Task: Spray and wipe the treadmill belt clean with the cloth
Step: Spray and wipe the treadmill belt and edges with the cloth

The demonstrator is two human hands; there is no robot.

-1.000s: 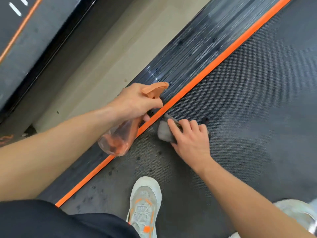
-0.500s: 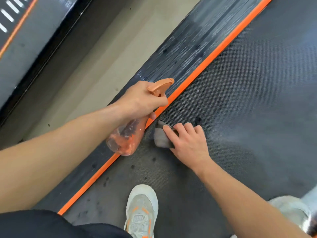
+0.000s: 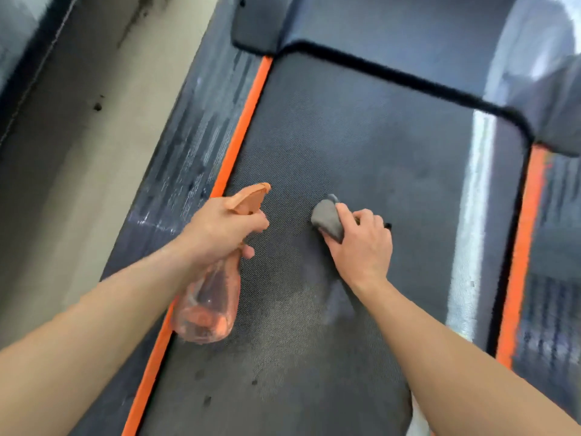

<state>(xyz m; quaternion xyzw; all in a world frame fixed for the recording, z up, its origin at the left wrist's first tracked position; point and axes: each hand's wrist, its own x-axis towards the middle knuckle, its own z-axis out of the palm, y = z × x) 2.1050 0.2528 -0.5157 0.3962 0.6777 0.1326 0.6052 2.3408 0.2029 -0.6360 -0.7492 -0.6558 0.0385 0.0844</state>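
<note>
Floor (image 3: 78, 171) far left, orange stripe (image 3: 242, 133) edging belt (image 3: 361, 136), my left hand (image 3: 220, 231) wrapped round clear orange bottle (image 3: 207, 303), some liquid pooled at its base, my right hand (image 3: 361, 243) clutching grey cloth (image 3: 327, 217) against mid-belt, second stripe (image 3: 522, 247) far right.

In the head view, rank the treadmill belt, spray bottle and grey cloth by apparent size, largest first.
1. treadmill belt, by far largest.
2. spray bottle, though held nearer the camera.
3. cloth, partly covered by the right hand, so its full size is unsure.
</note>
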